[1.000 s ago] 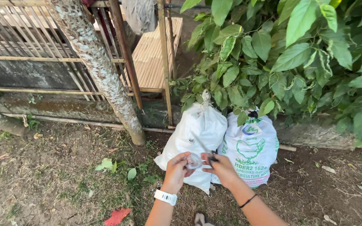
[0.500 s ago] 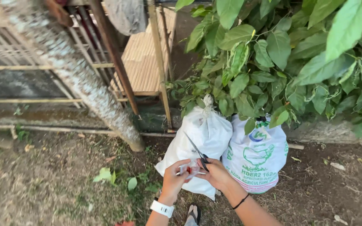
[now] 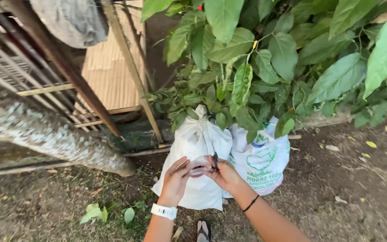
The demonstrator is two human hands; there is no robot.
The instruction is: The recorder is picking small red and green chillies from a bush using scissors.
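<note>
The left hand (image 3: 174, 179) is pinching a small clear plastic packet (image 3: 199, 165) between thumb and fingertips while the right hand (image 3: 225, 175) is gripping dark scissors (image 3: 214, 160), blades raised just beside the packet, with two tied white sacks (image 3: 202, 148) standing just beyond the fingers, under leafy branches (image 3: 265, 67).

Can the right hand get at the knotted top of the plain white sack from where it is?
Probably yes. The knotted top stands just above the right hand with nothing between them, though leaves crowd its right side, and the hand grips scissors beside a small clear packet.
</note>
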